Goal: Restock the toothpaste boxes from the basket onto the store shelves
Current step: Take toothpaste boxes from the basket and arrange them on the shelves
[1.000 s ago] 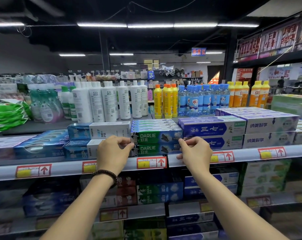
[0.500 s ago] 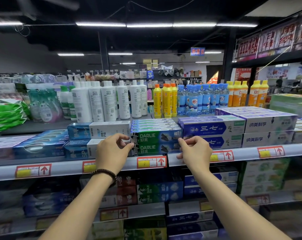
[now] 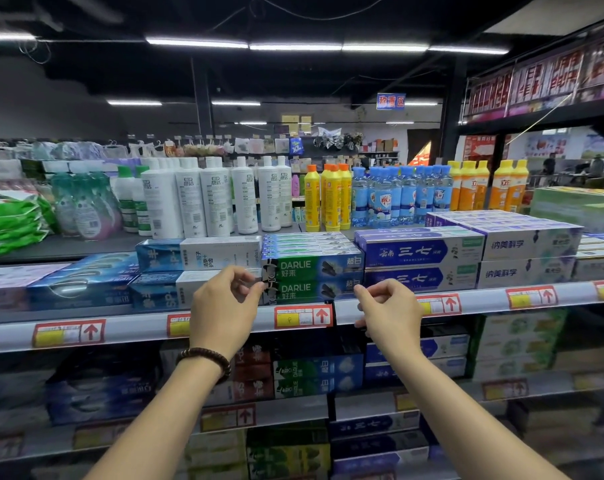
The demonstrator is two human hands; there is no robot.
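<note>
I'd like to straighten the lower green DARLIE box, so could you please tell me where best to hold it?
Pinch the lower DARLIE box at the front corners of its two short ends, coming from the aisle side. It lies lengthwise along the shelf edge with the upper DARLIE box on top and neighbouring boxes close at both ends, so top and back are closed off.

We reach both bare forearms forward and upward, roughly parallel; our left hand (image 3: 224, 306) shows its back, fingers curled in, thumb and forefinger tips close together, pointing right; our right hand (image 3: 392, 311) mirrors it, knuckles up, fingers curled, forefinger tip pointing left; the hands are apart.
</note>
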